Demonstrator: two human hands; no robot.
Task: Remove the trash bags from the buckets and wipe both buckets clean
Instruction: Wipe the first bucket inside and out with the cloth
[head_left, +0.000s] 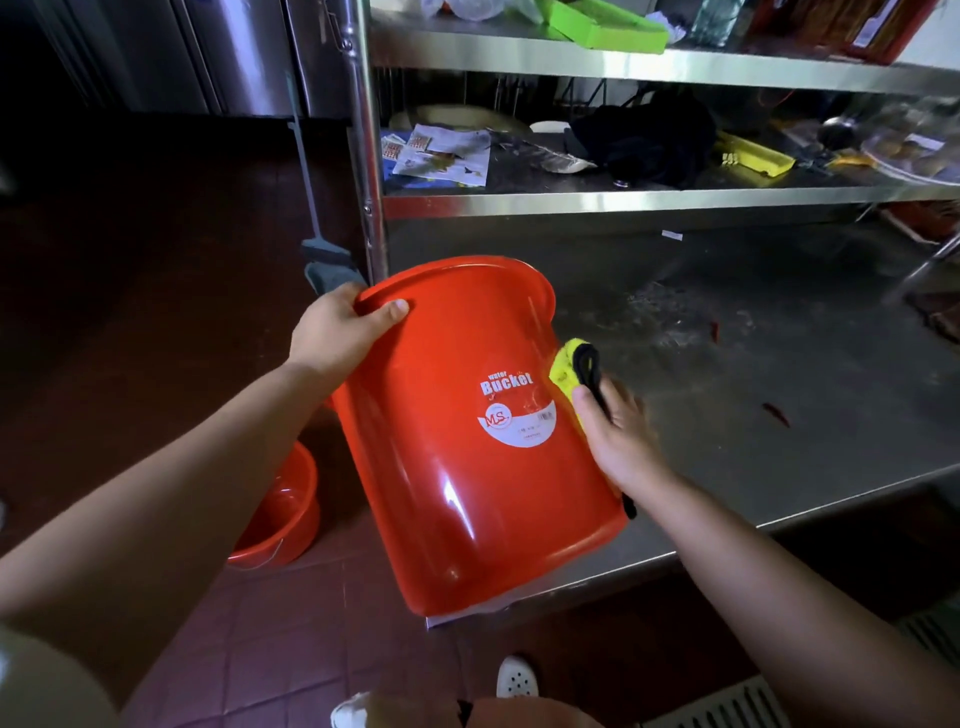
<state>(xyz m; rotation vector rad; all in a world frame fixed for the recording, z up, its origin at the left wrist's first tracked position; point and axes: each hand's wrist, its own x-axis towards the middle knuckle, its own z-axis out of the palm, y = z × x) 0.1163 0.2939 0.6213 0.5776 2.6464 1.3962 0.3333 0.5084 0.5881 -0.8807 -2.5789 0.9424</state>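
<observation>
1. Stainless steel worktable (779, 415) fills the right half of the room, its top smeared and wet-looking, with a few red scraps (776, 414) lying on it. Two steel shelves (623, 200) rise above, cluttered: printed papers (441, 153), a dark bundle of cloth (644, 140), a yellow tool (753, 153), a green tray (608, 23) on the upper level.
2. Dark red tile floor (156, 260) to the left and below; a mop or broom handle (306, 171) leans by the shelf post.
3. Red bucket (467, 441), labelled "water Bucket", tilted on its side over the table's front corner, its base toward the person and overhanging the edge, its rim pointing away toward the shelf post. No bag visible on it.
4. Second red bucket (280, 514) sits on the floor at lower left, partly hidden behind the left forearm; its inside cannot be judged.
5. Left hand (337, 327) grips the tilted bucket's rim, thumb over the outside, fingers curled round the lip.
6. Right hand (618, 431) presses a yellow cloth (563, 371) with a black loop against the bucket's right wall, thumb pinning it; fingers blurred, so their curl cannot be told exactly.
7. White shoes (517, 675) show at the bottom edge.
</observation>
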